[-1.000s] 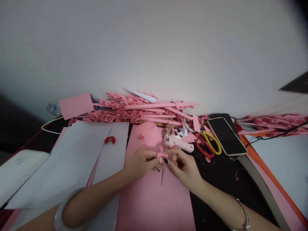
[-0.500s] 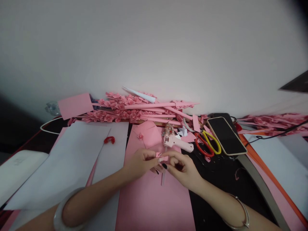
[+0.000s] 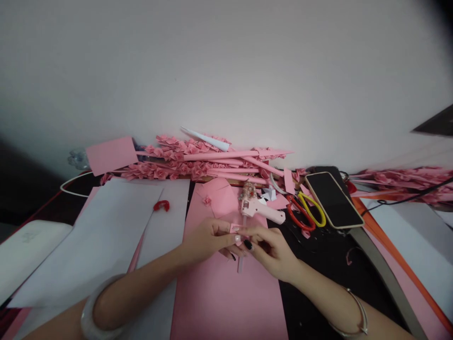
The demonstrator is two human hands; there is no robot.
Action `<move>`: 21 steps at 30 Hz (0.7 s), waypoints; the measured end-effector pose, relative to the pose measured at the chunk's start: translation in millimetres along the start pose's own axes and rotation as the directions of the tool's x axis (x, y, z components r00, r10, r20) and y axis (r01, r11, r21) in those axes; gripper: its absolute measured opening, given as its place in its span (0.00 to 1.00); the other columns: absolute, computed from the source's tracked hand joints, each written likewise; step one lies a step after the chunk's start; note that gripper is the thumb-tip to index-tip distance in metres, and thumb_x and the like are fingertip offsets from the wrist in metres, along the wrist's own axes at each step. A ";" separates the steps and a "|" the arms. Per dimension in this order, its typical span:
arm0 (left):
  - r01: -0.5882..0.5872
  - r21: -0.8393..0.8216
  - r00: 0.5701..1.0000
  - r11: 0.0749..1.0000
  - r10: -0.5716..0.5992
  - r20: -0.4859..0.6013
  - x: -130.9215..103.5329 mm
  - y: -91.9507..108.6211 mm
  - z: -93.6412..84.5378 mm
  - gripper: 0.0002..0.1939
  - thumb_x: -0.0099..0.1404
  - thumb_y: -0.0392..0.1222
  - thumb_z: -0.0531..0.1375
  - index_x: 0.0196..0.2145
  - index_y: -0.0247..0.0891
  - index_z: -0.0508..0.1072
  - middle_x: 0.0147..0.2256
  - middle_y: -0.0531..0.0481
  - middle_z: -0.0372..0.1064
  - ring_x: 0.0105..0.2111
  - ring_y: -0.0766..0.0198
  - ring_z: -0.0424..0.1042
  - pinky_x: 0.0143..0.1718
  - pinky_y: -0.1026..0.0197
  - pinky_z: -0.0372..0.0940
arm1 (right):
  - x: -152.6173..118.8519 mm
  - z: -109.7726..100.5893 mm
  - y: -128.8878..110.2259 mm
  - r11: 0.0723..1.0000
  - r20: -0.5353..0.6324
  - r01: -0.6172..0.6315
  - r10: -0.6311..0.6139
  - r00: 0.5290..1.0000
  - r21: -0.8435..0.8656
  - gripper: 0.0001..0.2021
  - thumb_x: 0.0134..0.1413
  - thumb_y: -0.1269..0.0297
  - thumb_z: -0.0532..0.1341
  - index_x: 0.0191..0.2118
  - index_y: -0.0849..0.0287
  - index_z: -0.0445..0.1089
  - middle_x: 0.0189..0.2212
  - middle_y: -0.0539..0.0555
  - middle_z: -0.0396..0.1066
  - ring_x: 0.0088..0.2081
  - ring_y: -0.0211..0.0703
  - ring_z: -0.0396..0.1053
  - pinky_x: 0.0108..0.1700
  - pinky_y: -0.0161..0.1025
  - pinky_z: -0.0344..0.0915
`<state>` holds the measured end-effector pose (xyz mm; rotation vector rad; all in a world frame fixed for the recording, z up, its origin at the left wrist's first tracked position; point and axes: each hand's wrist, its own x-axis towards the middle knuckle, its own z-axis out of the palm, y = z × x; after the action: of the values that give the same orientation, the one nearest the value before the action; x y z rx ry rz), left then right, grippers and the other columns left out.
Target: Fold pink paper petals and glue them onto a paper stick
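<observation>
Head view: the left hand and right hand pinch a small folded pink paper piece between them, above the pink sheet on the black worktop. Beyond a hot-glue gun, pink paper roses line its far edge against a grey wall.

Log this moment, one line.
left hand: holds pink piece | right hand: touching it | glue gun: lying beyond hands | phone: right of glue gun

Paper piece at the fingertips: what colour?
Pink. The small paper piece shows best in the head view, partly hidden.
</observation>
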<state>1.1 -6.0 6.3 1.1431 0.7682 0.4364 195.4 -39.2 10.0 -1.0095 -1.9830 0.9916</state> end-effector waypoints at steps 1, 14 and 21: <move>-0.004 0.007 1.000 1.000 0.003 0.008 -0.4 0.8 0.5 0.13 0.58 0.48 0.60 0.33 0.35 0.75 0.30 0.47 0.77 0.32 0.62 0.76 0.29 0.66 0.68 | -0.1 -0.8 0.5 1.000 0.005 0.001 -0.001 1.000 0.019 0.13 0.58 0.67 0.53 0.47 0.60 0.69 0.18 0.45 0.57 0.19 0.33 0.52 0.22 0.31 0.52; -0.017 0.111 1.000 0.994 0.015 0.027 -3.8 6.5 10.9 0.13 0.61 0.46 0.57 0.29 0.33 0.74 0.27 0.47 0.75 0.28 0.63 0.75 0.31 0.64 0.68 | -0.2 1.5 1.2 0.994 -0.133 -0.105 0.110 0.985 0.042 0.07 0.61 0.63 0.50 0.41 0.58 0.61 0.19 0.44 0.52 0.20 0.34 0.51 0.23 0.32 0.50; -0.024 0.169 0.997 0.985 0.012 0.074 -6.3 2.4 13.4 0.09 0.59 0.39 0.57 0.26 0.32 0.72 0.25 0.48 0.74 0.26 0.63 0.74 0.29 0.62 0.69 | 3.7 2.1 -0.4 0.983 0.174 -0.009 0.042 0.984 -0.183 0.13 0.61 0.68 0.49 0.24 0.58 0.58 0.19 0.46 0.55 0.21 0.34 0.52 0.25 0.33 0.50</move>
<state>6.9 -17.9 13.3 1.3193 0.7426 0.3469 191.9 -36.9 10.2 -1.0785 -2.2458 0.9563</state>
